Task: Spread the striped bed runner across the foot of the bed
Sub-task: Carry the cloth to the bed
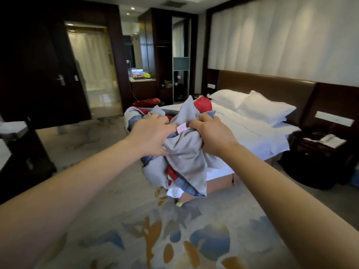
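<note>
Nearest the camera, a carpet (174, 239) patterned in blue and orange leaves was seen, with two bare forearms stretched out above it. The striped bed runner (186, 158) was held bunched between both hands, in the air in front of the near corner of the bed (252, 133), not laid out on it. Its grey underside was turned mostly towards the camera, with red and blue-grey bands showing in the folds, and its lower end hung down in front of the bed's base.

The left hand (149, 134) was closed on the left side of the bundle, its fingers (159, 118) curled tightly over the top of the cloth and the thumb tucked beneath. The right hand (211, 134) was clenched on the right side in the same way, its fingers (206, 118) bent over a gathered fold. A small pink label (180, 129) was exposed on the cloth between the two hands.

Beyond, the bed was covered by a white sheet, and two white pillows (266, 107) were set side by side against a brown headboard (268, 88). A dark nightstand (320, 150) stood just beside the bed on the right.
</note>
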Tool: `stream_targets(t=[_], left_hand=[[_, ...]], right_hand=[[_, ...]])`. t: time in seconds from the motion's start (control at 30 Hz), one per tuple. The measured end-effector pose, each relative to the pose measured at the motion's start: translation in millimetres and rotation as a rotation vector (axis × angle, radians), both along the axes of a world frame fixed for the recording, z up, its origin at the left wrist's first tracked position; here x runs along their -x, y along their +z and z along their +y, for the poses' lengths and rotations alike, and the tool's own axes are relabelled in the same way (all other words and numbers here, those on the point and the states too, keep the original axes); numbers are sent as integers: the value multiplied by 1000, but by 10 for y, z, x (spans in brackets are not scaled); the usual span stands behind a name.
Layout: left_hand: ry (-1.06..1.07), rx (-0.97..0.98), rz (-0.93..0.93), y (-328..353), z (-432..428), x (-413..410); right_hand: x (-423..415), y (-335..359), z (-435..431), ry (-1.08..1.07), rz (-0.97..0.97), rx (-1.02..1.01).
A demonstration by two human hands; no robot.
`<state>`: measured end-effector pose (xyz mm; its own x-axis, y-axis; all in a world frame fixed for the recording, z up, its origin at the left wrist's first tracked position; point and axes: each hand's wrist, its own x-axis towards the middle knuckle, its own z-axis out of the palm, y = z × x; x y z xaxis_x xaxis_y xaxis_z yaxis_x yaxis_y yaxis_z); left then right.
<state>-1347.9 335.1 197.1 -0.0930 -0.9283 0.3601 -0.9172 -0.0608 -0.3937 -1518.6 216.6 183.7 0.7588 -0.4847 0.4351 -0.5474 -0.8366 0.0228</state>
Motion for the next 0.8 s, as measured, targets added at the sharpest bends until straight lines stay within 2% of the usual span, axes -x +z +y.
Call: stream_targets(t=[0.4, 0.8], left_hand=[[17, 63, 20, 45, 178, -1008], [8, 38, 27, 18, -354, -1668]], right_hand=[[-1037, 94, 103, 29, 13, 42], [-1662, 78, -372, 12, 25, 37]])
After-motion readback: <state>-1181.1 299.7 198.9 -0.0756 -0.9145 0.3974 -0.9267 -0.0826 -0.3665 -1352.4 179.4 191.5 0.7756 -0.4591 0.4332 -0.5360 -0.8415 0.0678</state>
